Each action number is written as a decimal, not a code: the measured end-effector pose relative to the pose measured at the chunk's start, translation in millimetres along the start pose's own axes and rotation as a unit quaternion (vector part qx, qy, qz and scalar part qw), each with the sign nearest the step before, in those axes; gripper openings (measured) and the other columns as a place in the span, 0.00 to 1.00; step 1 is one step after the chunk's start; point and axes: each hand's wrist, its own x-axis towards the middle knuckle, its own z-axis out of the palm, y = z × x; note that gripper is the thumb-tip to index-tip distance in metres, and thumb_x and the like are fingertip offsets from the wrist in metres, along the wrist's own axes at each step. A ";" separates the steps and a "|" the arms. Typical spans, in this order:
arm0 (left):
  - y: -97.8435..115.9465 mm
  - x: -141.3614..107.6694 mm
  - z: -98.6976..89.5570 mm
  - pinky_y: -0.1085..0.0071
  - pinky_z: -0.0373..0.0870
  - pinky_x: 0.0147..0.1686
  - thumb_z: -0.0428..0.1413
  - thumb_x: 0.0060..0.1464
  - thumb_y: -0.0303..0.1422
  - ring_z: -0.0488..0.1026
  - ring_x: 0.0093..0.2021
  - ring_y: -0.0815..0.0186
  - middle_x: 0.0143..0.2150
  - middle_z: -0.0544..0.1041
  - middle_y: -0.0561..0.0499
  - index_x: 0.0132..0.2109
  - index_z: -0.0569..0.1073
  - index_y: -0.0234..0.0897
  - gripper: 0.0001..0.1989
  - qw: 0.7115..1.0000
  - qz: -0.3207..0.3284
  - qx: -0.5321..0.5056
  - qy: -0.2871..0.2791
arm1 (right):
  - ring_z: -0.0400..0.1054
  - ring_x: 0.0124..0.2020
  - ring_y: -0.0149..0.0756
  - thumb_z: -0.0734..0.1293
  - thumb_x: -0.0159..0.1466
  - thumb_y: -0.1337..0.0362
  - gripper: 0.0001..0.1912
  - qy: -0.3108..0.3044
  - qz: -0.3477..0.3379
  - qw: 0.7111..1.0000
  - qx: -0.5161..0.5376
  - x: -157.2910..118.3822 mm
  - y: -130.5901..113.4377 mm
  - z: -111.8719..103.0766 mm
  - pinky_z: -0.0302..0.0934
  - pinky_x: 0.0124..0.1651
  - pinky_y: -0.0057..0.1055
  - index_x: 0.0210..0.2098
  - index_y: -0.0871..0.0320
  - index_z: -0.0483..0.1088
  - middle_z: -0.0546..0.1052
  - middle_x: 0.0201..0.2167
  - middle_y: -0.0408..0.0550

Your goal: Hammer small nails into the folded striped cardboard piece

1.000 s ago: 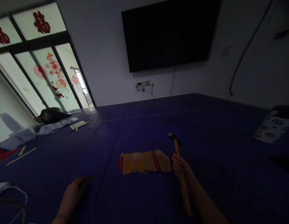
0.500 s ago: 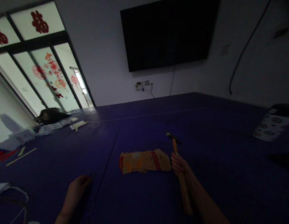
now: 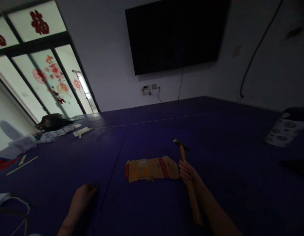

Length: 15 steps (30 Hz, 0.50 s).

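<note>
My right hand (image 3: 187,171) is wrapped round the wooden handle of a hammer (image 3: 195,206), well up toward the dark metal head, which points away from me. Just left of that hand lies a flattened piece of brown cardboard (image 3: 152,169) with red bands and torn edges, flat on the blue-purple table (image 3: 132,209). On the left, my left hand (image 3: 83,194) rests low over the table, its fingers pinched together. A small dark, thin object (image 3: 96,186) sticks out at the fingertips; its kind is too dim to make out.
A patterned container (image 3: 284,129) stands at the right. Red and yellow strips (image 3: 21,165), a white device with a cable (image 3: 2,198), a clear box (image 3: 21,146) and a black bag (image 3: 53,122) lie along the left. Seams cross the table. A television (image 3: 176,36) hangs on the wall.
Both hands hold nearly the same places, the hammer still in my right hand. The whole view has shifted very slightly.
</note>
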 end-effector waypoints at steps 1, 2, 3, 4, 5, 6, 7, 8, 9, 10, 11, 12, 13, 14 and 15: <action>-0.3 1.2 -0.2 0.76 0.62 0.23 0.48 0.46 0.34 0.75 0.29 0.61 0.23 0.77 0.47 0.24 0.73 0.34 0.12 1.000 -0.006 0.003 -0.006 | 0.29 0.06 0.18 0.68 0.51 0.60 0.16 0.000 0.000 1.000 -0.001 0.4 0.5 -0.7 0.40 0.06 0.16 0.19 0.56 0.55 0.48 0.08 0.27; -1.0 2.1 -0.3 0.76 0.62 0.23 0.48 0.46 0.34 0.75 0.30 0.61 0.24 0.77 0.47 0.24 0.73 0.34 0.12 1.000 -0.008 0.004 -0.011 | 0.29 0.06 0.18 0.68 0.51 0.60 0.16 0.000 0.000 1.000 -0.003 0.7 1.0 -1.5 0.40 0.06 0.17 0.18 0.56 0.55 0.48 0.08 0.27; -1.9 2.6 -0.4 0.76 0.62 0.23 0.47 0.47 0.34 0.75 0.30 0.61 0.24 0.77 0.47 0.25 0.73 0.34 0.12 1.000 -0.007 0.003 -0.014 | 0.29 0.06 0.18 0.68 0.51 0.60 0.17 0.001 0.001 1.000 -0.005 1.0 1.4 -2.2 0.40 0.06 0.17 0.18 0.56 0.54 0.48 0.08 0.27; -2.9 2.8 -0.4 0.77 0.62 0.23 0.47 0.47 0.33 0.75 0.30 0.62 0.25 0.77 0.47 0.26 0.73 0.33 0.13 1.000 -0.004 0.001 -0.016 | 0.29 0.06 0.17 0.68 0.51 0.59 0.17 0.001 0.001 1.000 -0.007 1.3 1.8 -2.9 0.40 0.06 0.17 0.18 0.56 0.54 0.48 0.08 0.27; -4.0 2.7 -0.3 0.77 0.62 0.24 0.47 0.48 0.33 0.75 0.30 0.62 0.25 0.78 0.47 0.26 0.74 0.33 0.13 1.000 0.000 -0.002 -0.017 | 0.29 0.06 0.17 0.68 0.52 0.59 0.17 0.002 0.002 1.000 -0.009 1.6 2.2 -3.6 0.39 0.06 0.17 0.18 0.56 0.54 0.48 0.08 0.27; -4.9 2.2 -0.2 0.78 0.62 0.24 0.46 0.48 0.33 0.75 0.31 0.62 0.25 0.78 0.47 0.27 0.74 0.33 0.13 1.000 0.006 -0.005 -0.016 | 0.30 0.06 0.17 0.67 0.52 0.59 0.17 0.003 0.003 1.000 -0.012 2.0 2.5 -4.3 0.39 0.06 0.16 0.18 0.56 0.54 0.48 0.08 0.27; -5.6 1.6 -0.2 0.78 0.62 0.24 0.46 0.48 0.33 0.75 0.31 0.63 0.26 0.78 0.47 0.28 0.74 0.33 0.13 1.000 0.014 -0.010 -0.013 | 0.30 0.05 0.17 0.67 0.52 0.58 0.17 0.005 0.005 1.000 -0.015 2.3 2.8 -5.0 0.39 0.06 0.16 0.19 0.56 0.54 0.48 0.08 0.27; -6.2 0.8 -0.1 0.78 0.63 0.25 0.46 0.48 0.33 0.75 0.32 0.63 0.26 0.78 0.47 0.28 0.74 0.33 0.14 1.000 0.022 -0.015 -0.009 | 0.30 0.05 0.17 0.67 0.52 0.58 0.16 0.007 0.007 1.000 -0.019 2.7 3.1 -5.7 0.38 0.06 0.16 0.19 0.56 0.55 0.48 0.07 0.27; -6.5 0.0 0.0 0.78 0.63 0.25 0.46 0.48 0.33 0.75 0.32 0.63 0.26 0.78 0.48 0.28 0.74 0.33 0.14 0.999 0.029 -0.020 -0.007 | 0.30 0.05 0.17 0.68 0.51 0.57 0.16 0.008 0.010 1.000 -0.023 3.0 3.5 -6.3 0.38 0.06 0.17 0.19 0.56 0.55 0.47 0.07 0.27; -6.7 -0.7 0.0 0.78 0.63 0.25 0.46 0.48 0.34 0.75 0.32 0.62 0.27 0.78 0.48 0.28 0.74 0.33 0.14 0.999 0.035 -0.026 -0.002 | 0.31 0.05 0.17 0.68 0.51 0.56 0.17 0.010 0.013 0.999 -0.027 3.3 3.8 -6.7 0.37 0.06 0.17 0.19 0.55 0.55 0.47 0.07 0.26; -6.7 -1.3 -0.1 0.78 0.63 0.25 0.46 0.48 0.34 0.75 0.32 0.62 0.26 0.78 0.48 0.28 0.75 0.33 0.14 0.999 0.038 -0.032 0.000 | 0.31 0.04 0.17 0.68 0.50 0.56 0.17 0.012 0.017 0.999 -0.031 3.5 4.1 -7.0 0.37 0.06 0.17 0.19 0.55 0.55 0.47 0.07 0.26; -6.6 -1.7 -0.2 0.78 0.63 0.25 0.46 0.47 0.34 0.75 0.32 0.61 0.26 0.78 0.48 0.27 0.75 0.33 0.14 0.999 0.038 -0.038 0.003 | 0.32 0.04 0.17 0.68 0.50 0.55 0.18 0.015 0.019 0.999 -0.036 3.5 4.4 -7.1 0.37 0.06 0.17 0.19 0.55 0.55 0.46 0.06 0.26; -6.5 -1.9 -0.5 0.78 0.64 0.24 0.47 0.47 0.34 0.75 0.32 0.61 0.26 0.78 0.48 0.27 0.75 0.33 0.14 0.998 0.035 -0.044 0.004 | 0.33 0.04 0.18 0.68 0.49 0.55 0.18 0.018 0.022 0.999 -0.040 3.5 4.5 -7.0 0.37 0.06 0.17 0.19 0.55 0.55 0.47 0.06 0.26; -6.5 -1.9 -0.8 0.77 0.64 0.24 0.47 0.46 0.34 0.75 0.32 0.61 0.25 0.78 0.48 0.27 0.74 0.33 0.13 0.998 0.032 -0.050 0.006 | 0.34 0.04 0.18 0.69 0.49 0.55 0.18 0.020 0.025 0.999 -0.044 3.4 4.5 -6.9 0.37 0.06 0.17 0.19 0.55 0.55 0.47 0.06 0.26; -6.4 -1.7 -1.1 0.77 0.64 0.25 0.47 0.46 0.34 0.75 0.32 0.60 0.25 0.78 0.48 0.28 0.74 0.33 0.13 0.998 0.030 -0.056 0.012 | 0.35 0.04 0.18 0.68 0.49 0.54 0.18 0.022 0.028 0.998 -0.048 3.3 4.4 -6.7 0.38 0.06 0.18 0.19 0.55 0.55 0.48 0.06 0.27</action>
